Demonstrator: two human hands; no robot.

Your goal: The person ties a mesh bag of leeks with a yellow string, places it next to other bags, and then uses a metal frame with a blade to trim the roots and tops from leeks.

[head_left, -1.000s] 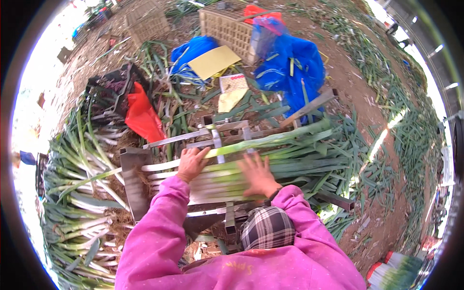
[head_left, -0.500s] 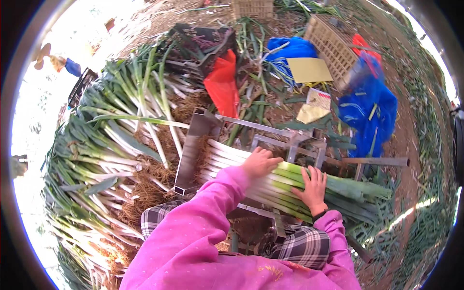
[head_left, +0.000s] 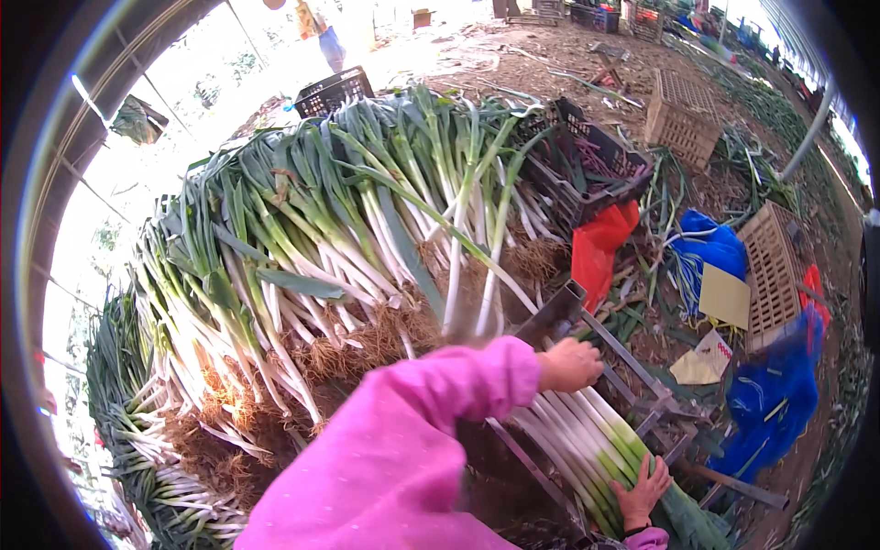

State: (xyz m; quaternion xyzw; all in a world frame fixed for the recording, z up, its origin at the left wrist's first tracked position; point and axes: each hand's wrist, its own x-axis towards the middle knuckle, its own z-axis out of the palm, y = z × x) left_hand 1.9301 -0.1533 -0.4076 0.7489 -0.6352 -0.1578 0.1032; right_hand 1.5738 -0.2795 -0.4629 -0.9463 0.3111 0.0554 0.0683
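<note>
A row of leeks [head_left: 582, 431] lies side by side in a metal frame [head_left: 642, 376], white ends toward the frame's upright end plate and green ends toward the lower right. My left hand [head_left: 570, 365] is over the white ends beside that plate, fingers bent and close together; what they hold, if anything, is hidden. Lower down, my right hand [head_left: 642, 495] rests on the green part of the stalks with its fingers spread. A large heap of leeks with brown roots [head_left: 302, 284] fills the ground on the left, some stalks reaching close to the frame.
Behind the frame stand a black crate [head_left: 587, 174] with purplish stalks and a red bag [head_left: 603, 252]. Tan crates [head_left: 683, 119], blue plastic [head_left: 765, 403] and a yellow card [head_left: 724, 296] lie to the right. Another black crate [head_left: 335, 92] sits beyond the heap.
The view has swung left, bringing more of the heap in. My left hand has left the middle of the leeks for their white ends and its fingers have bent. My right hand remains on the green part.
</note>
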